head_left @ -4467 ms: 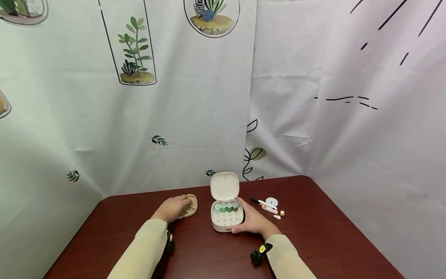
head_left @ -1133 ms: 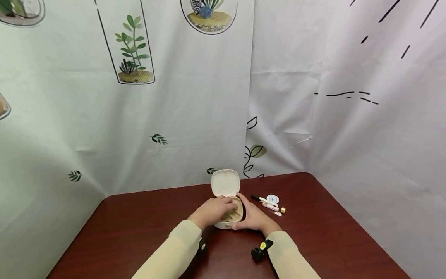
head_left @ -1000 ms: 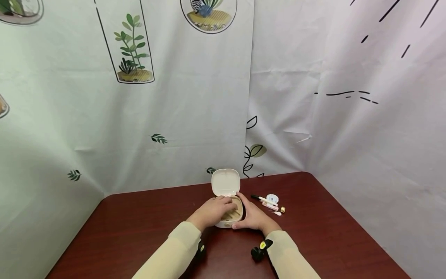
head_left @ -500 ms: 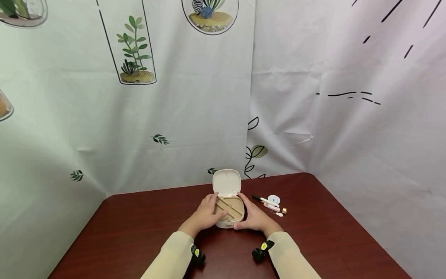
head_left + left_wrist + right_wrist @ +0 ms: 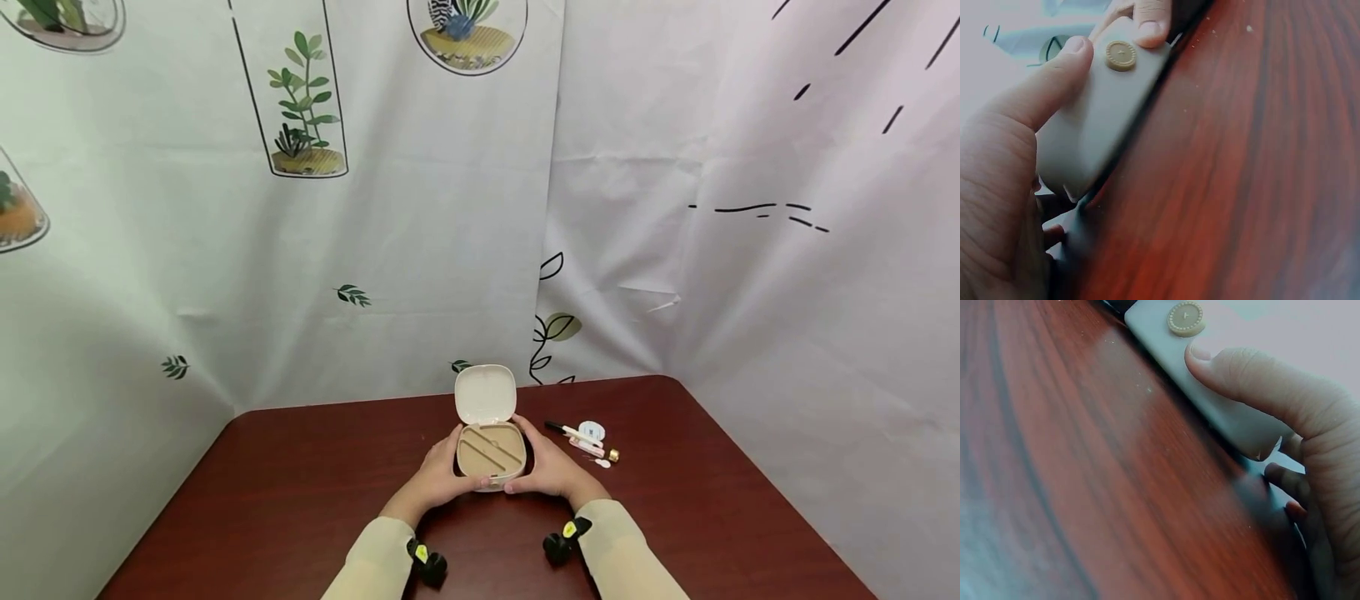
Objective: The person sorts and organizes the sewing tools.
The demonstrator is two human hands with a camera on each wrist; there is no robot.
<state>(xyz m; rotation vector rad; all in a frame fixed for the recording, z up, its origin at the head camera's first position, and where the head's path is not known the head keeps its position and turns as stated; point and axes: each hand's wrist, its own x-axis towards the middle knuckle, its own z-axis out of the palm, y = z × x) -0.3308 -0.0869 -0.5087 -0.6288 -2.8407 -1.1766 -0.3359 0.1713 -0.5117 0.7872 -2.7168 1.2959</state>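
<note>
A white sewing box (image 5: 486, 396) stands on the table with its hinged lid raised. A beige tray (image 5: 491, 452) with diagonal slots lies inside it; whatever is beneath the tray is hidden. My left hand (image 5: 429, 479) grips the box's left side, thumb along the front. On the opposite side, my right hand (image 5: 553, 467) holds the box with its fingers round the wall and its thumb at the front. Close up in the left wrist view, both thumbs sit near the round tan button clasp (image 5: 1120, 55). The right wrist view has my right thumb (image 5: 1241, 372) just beside that clasp.
Right of the box lie a white pen with a black cap (image 5: 581, 435), a round white disc (image 5: 592, 430), a pink item (image 5: 587, 447), a small gold piece (image 5: 613, 456) and a small white piece (image 5: 602, 463). Behind the red-brown table (image 5: 315, 483) hangs a printed cloth.
The beige tray went from the table at left into the box, covering the thread spools. My left hand then slid off the tray to the box's left side. The right hand stayed on the box.
</note>
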